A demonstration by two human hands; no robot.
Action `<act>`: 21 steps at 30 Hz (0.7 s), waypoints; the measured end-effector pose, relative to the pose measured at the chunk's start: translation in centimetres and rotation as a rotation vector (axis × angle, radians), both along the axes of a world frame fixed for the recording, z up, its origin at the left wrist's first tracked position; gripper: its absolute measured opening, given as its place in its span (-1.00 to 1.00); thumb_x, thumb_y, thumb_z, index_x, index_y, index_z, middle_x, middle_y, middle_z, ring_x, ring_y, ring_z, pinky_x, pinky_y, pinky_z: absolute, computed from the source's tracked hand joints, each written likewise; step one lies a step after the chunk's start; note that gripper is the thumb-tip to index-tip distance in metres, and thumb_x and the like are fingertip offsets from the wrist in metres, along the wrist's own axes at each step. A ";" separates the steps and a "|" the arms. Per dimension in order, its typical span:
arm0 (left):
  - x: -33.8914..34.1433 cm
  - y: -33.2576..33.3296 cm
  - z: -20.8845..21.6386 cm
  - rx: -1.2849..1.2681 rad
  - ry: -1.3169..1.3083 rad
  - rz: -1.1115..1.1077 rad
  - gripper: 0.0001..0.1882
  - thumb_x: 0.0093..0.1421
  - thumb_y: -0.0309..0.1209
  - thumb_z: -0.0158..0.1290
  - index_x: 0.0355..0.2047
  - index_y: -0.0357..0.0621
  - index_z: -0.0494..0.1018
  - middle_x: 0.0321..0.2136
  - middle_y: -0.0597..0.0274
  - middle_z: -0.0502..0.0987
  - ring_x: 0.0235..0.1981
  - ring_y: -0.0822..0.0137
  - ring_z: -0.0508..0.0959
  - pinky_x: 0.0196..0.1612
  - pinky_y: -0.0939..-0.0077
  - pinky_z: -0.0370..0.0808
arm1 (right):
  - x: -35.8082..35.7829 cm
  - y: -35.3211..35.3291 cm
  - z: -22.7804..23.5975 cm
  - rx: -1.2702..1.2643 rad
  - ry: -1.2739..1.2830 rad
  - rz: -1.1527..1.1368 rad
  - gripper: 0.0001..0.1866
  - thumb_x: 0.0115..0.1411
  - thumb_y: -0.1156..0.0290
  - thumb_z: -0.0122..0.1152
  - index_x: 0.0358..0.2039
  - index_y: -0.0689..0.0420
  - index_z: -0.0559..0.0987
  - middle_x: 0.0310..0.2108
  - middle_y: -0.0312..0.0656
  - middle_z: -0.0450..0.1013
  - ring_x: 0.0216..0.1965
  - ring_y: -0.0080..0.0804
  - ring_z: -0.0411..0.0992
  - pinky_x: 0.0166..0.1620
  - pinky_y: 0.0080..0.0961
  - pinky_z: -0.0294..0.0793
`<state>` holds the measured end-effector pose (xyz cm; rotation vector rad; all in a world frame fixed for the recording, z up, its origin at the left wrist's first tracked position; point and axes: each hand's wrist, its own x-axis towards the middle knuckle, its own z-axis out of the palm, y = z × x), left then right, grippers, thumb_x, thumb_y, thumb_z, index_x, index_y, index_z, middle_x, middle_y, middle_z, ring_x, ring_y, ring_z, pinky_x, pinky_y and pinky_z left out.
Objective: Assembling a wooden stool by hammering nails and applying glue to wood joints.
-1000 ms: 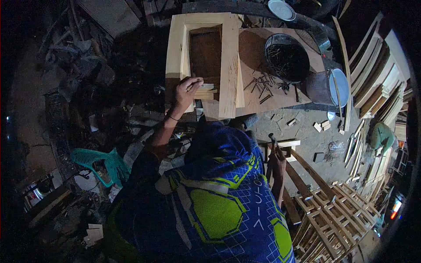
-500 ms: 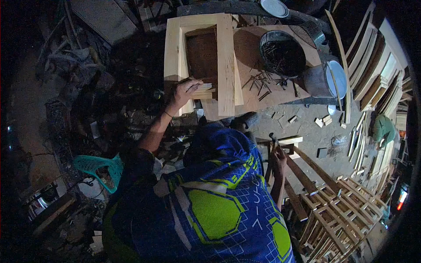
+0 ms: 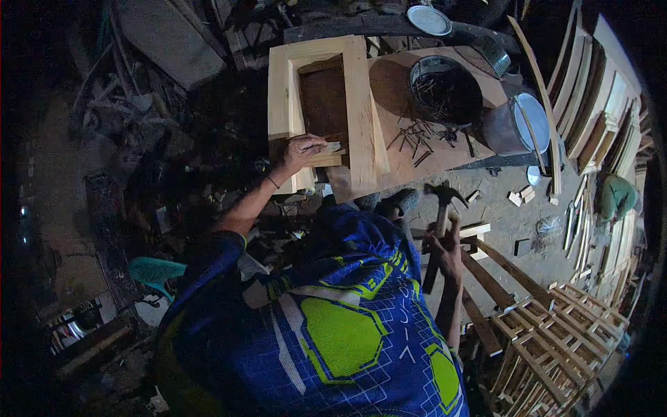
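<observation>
A pale wooden frame (image 3: 358,111) lies on the workbench in front of me. My left hand (image 3: 300,154) rests at the frame's near end, over its short crosspiece (image 3: 326,160). Its fingers are pinched together there, and what they hold is too small to make out. Off to the right, my right hand (image 3: 447,249) grips a claw hammer (image 3: 442,217) by its handle, head up, apart from the frame. Loose nails (image 3: 417,139) lie on the brown board (image 3: 396,163) to the right of the frame.
A dark bucket of nails (image 3: 445,90) and a tipped pale bucket (image 3: 504,132) stand on the bench's right side. Slatted wooden frames (image 3: 556,333) are stacked at lower right. Planks (image 3: 587,90) lean at far right, near a crouching person (image 3: 617,198). A green chair (image 3: 156,271) stands left.
My right hand has raised the hammer, so its head now shows higher and clearer. My left hand stays at the crosspiece. The whole view has shifted slightly.
</observation>
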<state>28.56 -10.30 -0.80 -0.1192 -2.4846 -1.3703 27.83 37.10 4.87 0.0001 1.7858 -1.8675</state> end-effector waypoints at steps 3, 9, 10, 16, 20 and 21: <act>0.0 0.1 -0.3 -0.003 -0.049 0.025 -0.84 0.17 -0.51 0.21 -0.22 -0.22 0.58 -0.28 0.20 0.62 -0.20 0.34 0.62 -0.08 0.46 0.58 | -3.2 -6.3 5.2 0.425 0.430 0.286 -0.28 0.30 0.38 0.18 0.38 0.09 0.07 -0.16 -0.03 0.53 -0.29 -0.35 0.52 -0.26 -0.34 0.51; 0.2 0.2 -0.4 0.014 -0.014 -0.008 -0.79 0.20 -0.42 0.21 -0.19 -0.24 0.55 -0.21 0.17 0.59 -0.14 0.34 0.59 -0.03 0.46 0.54 | -5.2 -18.6 8.0 0.365 0.791 0.505 -0.45 0.29 0.36 0.12 0.27 0.03 0.23 -0.30 0.25 0.52 -0.24 0.26 0.51 -0.28 0.03 0.49; 0.3 0.2 -0.3 -0.015 0.105 -0.025 -0.79 0.22 -0.41 0.20 -0.18 -0.25 0.55 -0.20 0.16 0.58 -0.12 0.34 0.58 -0.01 0.46 0.53 | -5.2 -19.8 7.6 0.341 0.811 0.561 -0.45 0.29 0.35 0.11 0.27 0.05 0.23 -0.29 0.25 0.52 -0.25 0.24 0.52 -0.27 0.05 0.50; 1.1 0.7 0.2 0.039 -0.079 0.064 -0.82 0.26 -0.46 0.11 -0.17 -0.25 0.56 -0.17 0.18 0.59 -0.09 0.24 0.59 0.02 0.40 0.52 | -5.1 -21.4 4.3 0.440 0.772 0.597 -0.46 0.30 0.31 0.06 0.28 0.03 0.23 -0.26 0.27 0.52 -0.27 0.23 0.53 -0.25 0.04 0.54; 1.0 0.2 -0.4 -0.085 -0.370 0.182 -0.82 0.23 -0.50 0.11 -0.16 -0.26 0.56 -0.14 0.17 0.59 -0.08 0.21 0.59 0.03 0.41 0.52 | -5.5 -21.3 3.6 0.552 0.726 0.689 -0.45 0.30 0.36 0.05 0.29 0.03 0.22 -0.30 0.28 0.52 -0.29 0.26 0.53 -0.26 0.03 0.53; 0.8 0.1 -0.5 -0.038 -0.395 0.144 -0.77 0.25 -0.49 0.09 -0.09 -0.26 0.52 -0.10 0.10 0.58 -0.05 0.22 0.57 0.08 0.36 0.49 | -5.6 -21.1 3.7 0.492 0.776 0.627 -0.44 0.30 0.37 0.06 0.29 0.04 0.21 -0.32 0.28 0.52 -0.29 0.27 0.52 -0.27 0.03 0.52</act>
